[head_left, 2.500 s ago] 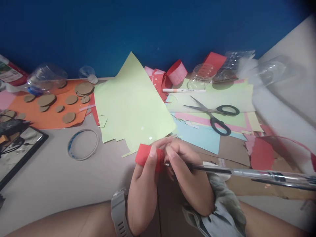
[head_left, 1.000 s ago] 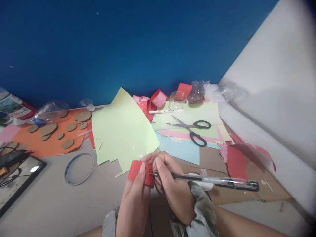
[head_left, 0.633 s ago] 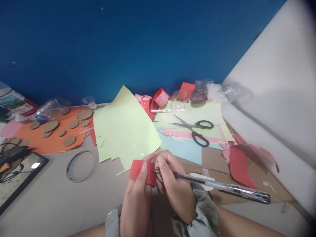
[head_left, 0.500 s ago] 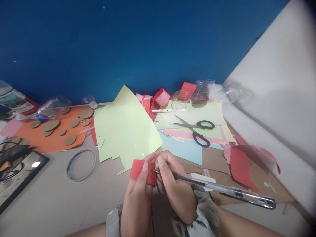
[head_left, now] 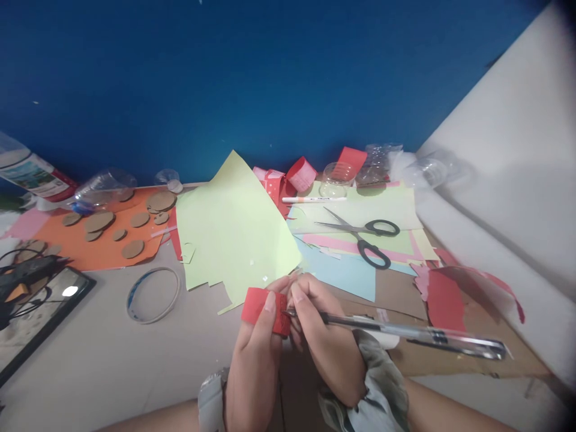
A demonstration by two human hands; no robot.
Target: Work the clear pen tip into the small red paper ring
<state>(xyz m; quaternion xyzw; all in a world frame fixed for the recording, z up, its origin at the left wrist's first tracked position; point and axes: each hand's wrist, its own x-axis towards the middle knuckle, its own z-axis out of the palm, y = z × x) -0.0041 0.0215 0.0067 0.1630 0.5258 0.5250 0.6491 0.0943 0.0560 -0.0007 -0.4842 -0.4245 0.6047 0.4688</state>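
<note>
My left hand (head_left: 256, 354) grips a small red paper piece (head_left: 255, 305), its thumb pressed on the front face. Faint dark marks show near the paper's right edge. In my right hand (head_left: 321, 336) is a clear-barrelled pen (head_left: 423, 335), its tip touching or very close to the paper's right side. The pen's back end points to the right. Both hands meet at the front of the table, just below a large light green paper sheet (head_left: 234, 228). The fingers behind the red paper are partly hidden.
Black-handled scissors (head_left: 360, 231) and an orange-white marker (head_left: 314, 200) lie on coloured sheets. Left are a tape ring (head_left: 153, 296), cardboard discs (head_left: 99, 221) on orange paper (head_left: 81, 255), and a tablet (head_left: 49, 318). Plastic bottle pieces (head_left: 380, 165) stand by the blue wall (head_left: 270, 78).
The view has shifted slightly, so things on the table appear a little further right. The pen's back end has tilted up slightly; both hands keep their hold.
</note>
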